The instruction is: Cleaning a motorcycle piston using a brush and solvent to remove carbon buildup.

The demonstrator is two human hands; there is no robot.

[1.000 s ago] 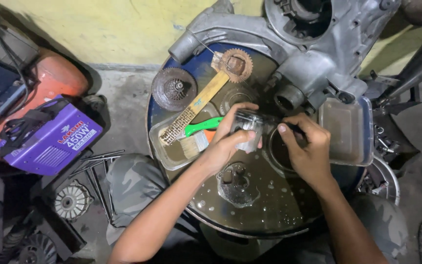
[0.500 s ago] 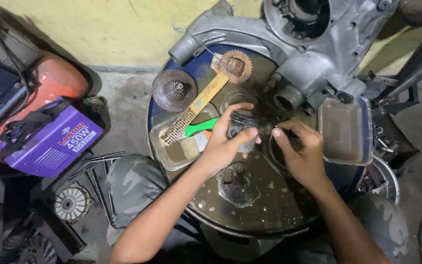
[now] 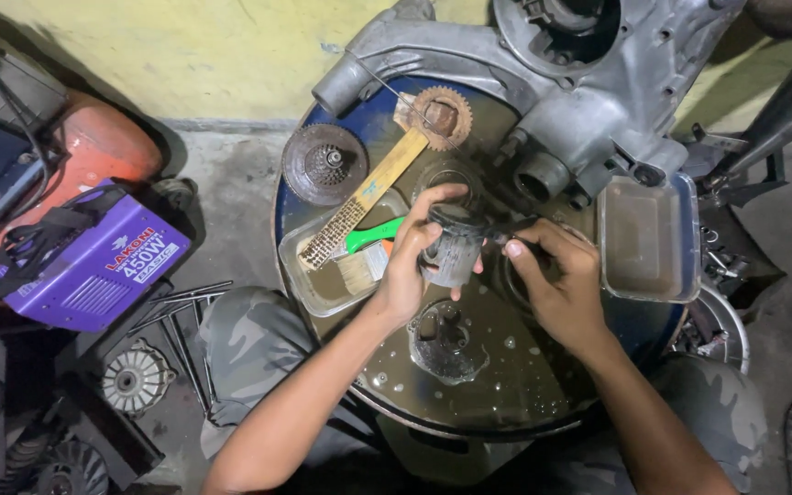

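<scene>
The person wore camouflage trousers in grey-green patches; both forearms were bare, with no sleeves, gloves or, seemingly, rings.

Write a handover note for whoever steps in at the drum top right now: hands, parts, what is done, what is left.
Left hand: grips a small grey cylindrical engine part, held up over the drum top.
Right hand: holds a thin dark tool with its tip at the part's upper edge.
Nearby: wire brush and green-handled paintbrush lie in a shallow tray of murky liquid; grey engine casing behind; a plastic tub to the right.
Done: the part looks wet and partly cleaned. Left: cannot tell how much grime remains.
</scene>
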